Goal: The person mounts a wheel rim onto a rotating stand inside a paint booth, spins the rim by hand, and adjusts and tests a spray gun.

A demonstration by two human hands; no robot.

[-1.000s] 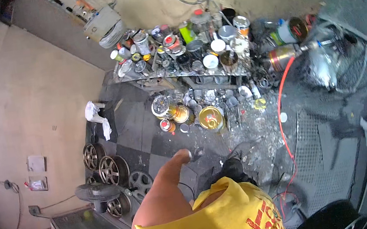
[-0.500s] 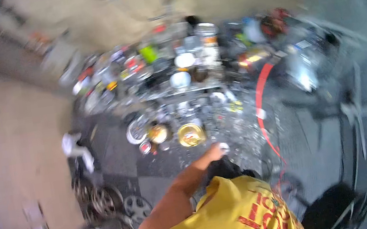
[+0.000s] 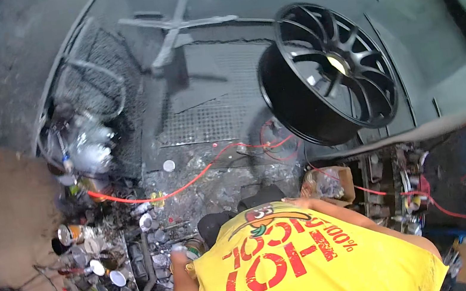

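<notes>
My left hand (image 3: 180, 258) is low at the left of my body, with its fingers closed around something pale and small that I cannot make out. Beside it sits an open tin (image 3: 195, 247), partly covered by my shirt. My right arm bends across in front of my chest. Little of my right hand (image 3: 295, 201) shows past the yellow shirt, and its fingers are hidden. Ahead to the right stands a glossy black multi-spoke wheel rim (image 3: 359, 54) with a yellowish centre, tilted and apart from both hands.
A red hose (image 3: 190, 183) snakes over the stained floor. Cans and jars crowd a shelf (image 3: 135, 280) at the left. A grey cross-shaped stand (image 3: 173, 33) is farther ahead, near a floor grate (image 3: 206, 126). A cardboard box (image 3: 344, 182) lies to the right of my body.
My view has swung right, from the cluttered shelf to the grey booth. The black wheel rim has come into view, the shelf now lies at the left, and my right arm now shows.
</notes>
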